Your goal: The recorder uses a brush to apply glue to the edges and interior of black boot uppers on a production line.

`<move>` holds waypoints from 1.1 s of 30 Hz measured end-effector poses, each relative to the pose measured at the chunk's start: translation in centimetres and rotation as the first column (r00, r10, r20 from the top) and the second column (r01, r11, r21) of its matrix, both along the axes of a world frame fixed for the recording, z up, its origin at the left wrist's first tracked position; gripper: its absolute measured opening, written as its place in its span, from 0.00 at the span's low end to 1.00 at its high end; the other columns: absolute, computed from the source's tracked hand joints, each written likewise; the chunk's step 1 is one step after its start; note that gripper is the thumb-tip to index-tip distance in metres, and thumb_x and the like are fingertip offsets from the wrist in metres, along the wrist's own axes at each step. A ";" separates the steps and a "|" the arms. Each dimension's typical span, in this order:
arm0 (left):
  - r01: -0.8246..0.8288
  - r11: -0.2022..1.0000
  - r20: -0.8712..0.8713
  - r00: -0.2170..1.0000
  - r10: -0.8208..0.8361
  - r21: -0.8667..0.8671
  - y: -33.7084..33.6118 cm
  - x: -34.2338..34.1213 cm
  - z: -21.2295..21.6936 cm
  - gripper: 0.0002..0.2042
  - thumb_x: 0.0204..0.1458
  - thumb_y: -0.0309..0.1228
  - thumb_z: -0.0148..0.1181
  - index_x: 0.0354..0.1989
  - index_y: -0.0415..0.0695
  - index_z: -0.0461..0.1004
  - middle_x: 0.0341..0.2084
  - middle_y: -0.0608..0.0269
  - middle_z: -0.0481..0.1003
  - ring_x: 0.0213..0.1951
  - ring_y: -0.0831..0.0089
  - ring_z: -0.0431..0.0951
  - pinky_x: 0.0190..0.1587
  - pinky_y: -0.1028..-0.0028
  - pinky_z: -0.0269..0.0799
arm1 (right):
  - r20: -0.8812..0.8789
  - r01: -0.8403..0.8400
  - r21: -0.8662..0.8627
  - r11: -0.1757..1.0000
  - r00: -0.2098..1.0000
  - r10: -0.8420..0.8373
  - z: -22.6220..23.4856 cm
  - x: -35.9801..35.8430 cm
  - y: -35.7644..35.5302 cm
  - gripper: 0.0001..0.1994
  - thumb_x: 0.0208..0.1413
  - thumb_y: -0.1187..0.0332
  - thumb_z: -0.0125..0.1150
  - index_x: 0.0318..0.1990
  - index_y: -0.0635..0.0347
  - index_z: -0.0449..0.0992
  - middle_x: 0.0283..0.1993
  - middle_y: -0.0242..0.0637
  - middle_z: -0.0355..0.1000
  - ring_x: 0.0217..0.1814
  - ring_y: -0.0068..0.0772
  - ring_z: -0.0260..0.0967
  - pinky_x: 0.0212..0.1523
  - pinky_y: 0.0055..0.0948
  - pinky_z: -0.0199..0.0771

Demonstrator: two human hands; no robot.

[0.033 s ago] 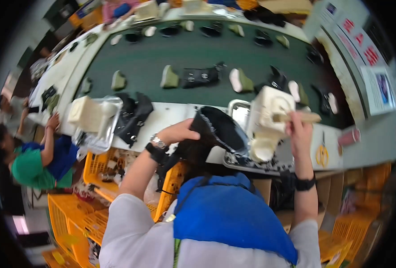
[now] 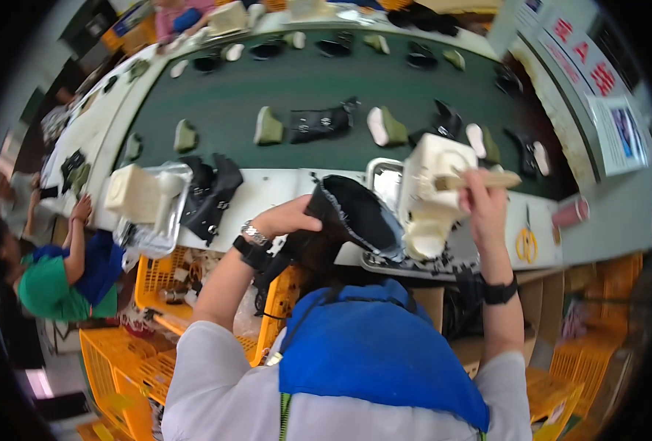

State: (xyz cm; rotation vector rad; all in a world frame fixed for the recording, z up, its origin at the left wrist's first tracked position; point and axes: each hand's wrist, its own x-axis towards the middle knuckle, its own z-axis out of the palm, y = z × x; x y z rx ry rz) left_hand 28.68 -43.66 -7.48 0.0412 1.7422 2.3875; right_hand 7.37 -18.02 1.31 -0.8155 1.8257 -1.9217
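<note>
My left hand (image 2: 290, 219) grips a black boot upper (image 2: 359, 217) by its side, thumb near the rim. The boot's wide opening is tilted toward the right, showing its dark inside and a pale, rough edge. In my right hand (image 2: 485, 198) is a flat wooden stick (image 2: 502, 179), like a brush handle; its working end is not clear. That hand is above the side of a cream, block-shaped container (image 2: 420, 173). Below the container and beside the boot opening sits a whitish, cup-like round piece (image 2: 423, 242). A metal tray (image 2: 376, 259) with dark scraps lies under them.
Across the bench runs a green conveyor (image 2: 223, 110) bearing black boot parts and green-and-white shoe pieces. Yellow-handled scissors (image 2: 526, 244) and a pink cylinder (image 2: 570, 213) lie at right. Another tray (image 2: 182, 213) with a cream block stands left. Yellow crates (image 2: 153, 283) are below. A co-worker (image 2: 61, 275) sits left.
The view has shifted slightly, so the bench and conveyor sit a little farther left in the picture. Both hands keep their grips on the same things.
</note>
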 end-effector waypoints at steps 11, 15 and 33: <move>0.129 0.991 0.080 0.988 -0.131 0.036 3.7 -2.4 -0.4 0.37 0.36 0.45 0.68 0.53 0.38 0.61 0.46 0.61 0.69 0.47 0.74 0.67 0.52 0.73 0.61 | -0.460 -0.226 0.153 0.962 0.845 0.271 1.4 5.0 -4.6 0.07 0.49 0.69 0.58 0.28 0.65 0.75 0.17 0.33 0.68 0.17 0.19 0.63 0.20 0.20 0.61; 0.099 0.995 0.086 0.991 -0.100 0.022 3.5 -2.2 -0.4 0.34 0.38 0.44 0.67 0.51 0.36 0.63 0.44 0.60 0.71 0.45 0.74 0.69 0.51 0.74 0.63 | -0.660 -0.168 0.284 0.944 0.680 0.319 0.5 4.5 -4.6 0.07 0.48 0.70 0.58 0.28 0.66 0.74 0.18 0.38 0.69 0.17 0.27 0.66 0.20 0.22 0.63; 0.135 0.990 0.191 0.974 -0.124 -0.042 2.9 -1.7 -1.3 0.37 0.32 0.50 0.69 0.48 0.36 0.66 0.40 0.62 0.72 0.43 0.76 0.71 0.48 0.76 0.65 | -0.526 -0.015 0.671 0.742 0.696 0.489 1.8 4.2 -2.1 0.12 0.47 0.67 0.57 0.23 0.71 0.74 0.16 0.47 0.69 0.15 0.39 0.67 0.19 0.30 0.64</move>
